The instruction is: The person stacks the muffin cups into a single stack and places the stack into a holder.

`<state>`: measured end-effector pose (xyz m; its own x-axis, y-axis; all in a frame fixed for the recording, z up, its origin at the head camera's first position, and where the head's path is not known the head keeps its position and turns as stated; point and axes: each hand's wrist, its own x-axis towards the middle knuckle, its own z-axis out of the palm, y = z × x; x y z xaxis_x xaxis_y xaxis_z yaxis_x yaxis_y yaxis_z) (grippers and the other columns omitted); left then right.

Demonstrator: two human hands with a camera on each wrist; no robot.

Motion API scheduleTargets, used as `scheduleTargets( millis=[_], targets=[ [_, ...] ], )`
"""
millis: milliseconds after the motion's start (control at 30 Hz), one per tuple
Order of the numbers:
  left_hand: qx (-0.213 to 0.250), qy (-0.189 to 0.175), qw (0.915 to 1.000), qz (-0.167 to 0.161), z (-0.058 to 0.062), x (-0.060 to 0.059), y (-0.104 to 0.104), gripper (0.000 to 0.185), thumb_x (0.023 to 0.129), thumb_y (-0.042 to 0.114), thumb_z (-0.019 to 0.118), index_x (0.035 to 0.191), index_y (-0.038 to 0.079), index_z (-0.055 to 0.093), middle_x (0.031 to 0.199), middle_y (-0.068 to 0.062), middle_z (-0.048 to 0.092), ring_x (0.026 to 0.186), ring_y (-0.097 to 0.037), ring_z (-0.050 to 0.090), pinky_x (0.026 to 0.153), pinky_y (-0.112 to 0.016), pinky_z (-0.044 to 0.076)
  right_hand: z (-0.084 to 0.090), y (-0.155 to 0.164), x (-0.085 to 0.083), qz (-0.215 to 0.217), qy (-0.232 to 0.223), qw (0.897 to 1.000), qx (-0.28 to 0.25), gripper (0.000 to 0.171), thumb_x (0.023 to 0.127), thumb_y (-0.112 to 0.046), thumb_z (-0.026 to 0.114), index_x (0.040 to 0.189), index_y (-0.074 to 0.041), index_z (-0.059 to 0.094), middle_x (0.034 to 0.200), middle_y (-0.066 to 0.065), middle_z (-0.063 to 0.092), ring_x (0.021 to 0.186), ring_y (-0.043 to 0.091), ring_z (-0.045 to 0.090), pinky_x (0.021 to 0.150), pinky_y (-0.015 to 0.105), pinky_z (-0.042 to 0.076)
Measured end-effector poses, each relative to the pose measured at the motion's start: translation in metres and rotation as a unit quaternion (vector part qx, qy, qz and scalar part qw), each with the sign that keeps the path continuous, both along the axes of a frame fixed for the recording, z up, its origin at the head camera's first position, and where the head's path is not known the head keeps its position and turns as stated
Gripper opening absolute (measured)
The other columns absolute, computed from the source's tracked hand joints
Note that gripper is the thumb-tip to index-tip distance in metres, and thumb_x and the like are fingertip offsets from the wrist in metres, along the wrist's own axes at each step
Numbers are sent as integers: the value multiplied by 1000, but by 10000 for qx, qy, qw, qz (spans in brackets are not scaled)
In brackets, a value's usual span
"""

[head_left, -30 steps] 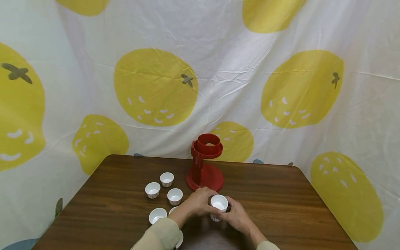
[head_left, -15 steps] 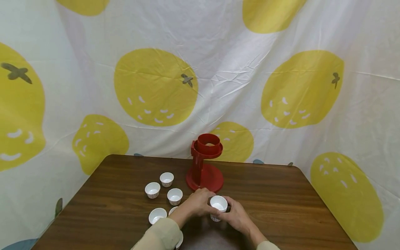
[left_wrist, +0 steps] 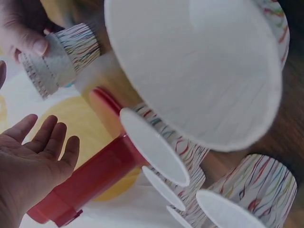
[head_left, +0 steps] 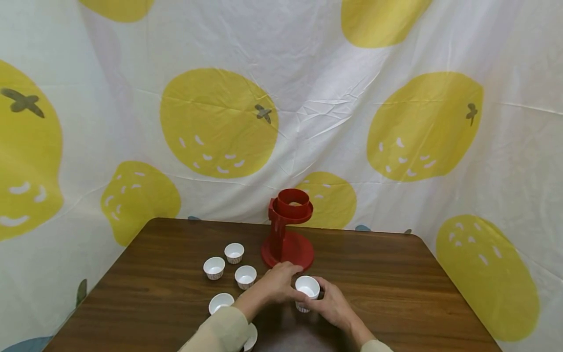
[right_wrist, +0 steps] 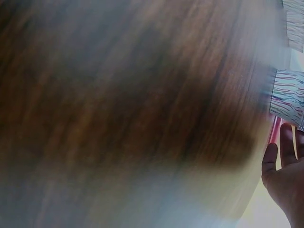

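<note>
White paper baking cups with colourful wavy stripes stand on the brown table. My right hand [head_left: 333, 304] grips a nested stack of baking cups [head_left: 307, 288] in front of the red stand. In the left wrist view the right hand [left_wrist: 21, 33] has its thumb against the side of the stack [left_wrist: 54, 64]. My left hand [head_left: 280, 284] is on the stack's left side; in the left wrist view the left hand [left_wrist: 35, 166] shows loosely spread fingers, apart from the stack. At the edge of the right wrist view, the right hand [right_wrist: 287, 173] meets a striped cup [right_wrist: 287, 95].
A red stand [head_left: 288, 230] with a ring-shaped top and round base rises behind the hands. Several single baking cups [head_left: 214, 268] are scattered left of the left forearm, some partly hidden by the sleeve [head_left: 224, 330]. A lemon-print cloth [head_left: 325, 122] hangs behind the table [head_left: 396, 283].
My left hand has drawn slightly left and away from the stack, widening the gap at its fingers. Its forearm now covers one loose cup. The right hand and stack stay nearly still.
</note>
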<state>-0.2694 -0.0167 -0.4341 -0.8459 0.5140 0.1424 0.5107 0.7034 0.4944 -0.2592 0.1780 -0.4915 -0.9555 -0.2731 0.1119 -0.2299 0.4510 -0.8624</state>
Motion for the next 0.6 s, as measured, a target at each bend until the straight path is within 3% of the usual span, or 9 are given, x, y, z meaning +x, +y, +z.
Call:
scheduleTargets(
  millis=[200, 400, 600],
  targets=[
    [357, -200, 9992, -16, 11, 2, -12, 72, 76, 38, 84, 135, 4, 58, 130, -12, 59, 122, -30, 52, 103, -45, 42, 1, 0, 1, -8, -43, 10000, -45, 60, 75, -21, 87, 126, -4, 61, 108, 4, 68, 96, 19, 60, 82, 34, 47],
    [939, -239, 9953, -42, 18, 5, -33, 73, 79, 36, 82, 137, 2, 55, 134, -15, 57, 127, -34, 49, 105, -51, 39, 1, 1, 0, -15, -56, 9999, 103, 62, 73, -23, 88, 126, -4, 61, 108, 4, 68, 98, 20, 59, 85, 40, 46],
    [1420, -335, 9890, 222, 23, 12, -59, 69, 82, 36, 80, 136, 1, 55, 134, -15, 57, 127, -37, 49, 104, -54, 39, 4, -2, 0, -76, -58, 9998, 197, 65, 72, -22, 89, 126, -2, 60, 107, 4, 68, 101, 22, 59, 89, 43, 44]
  ],
)
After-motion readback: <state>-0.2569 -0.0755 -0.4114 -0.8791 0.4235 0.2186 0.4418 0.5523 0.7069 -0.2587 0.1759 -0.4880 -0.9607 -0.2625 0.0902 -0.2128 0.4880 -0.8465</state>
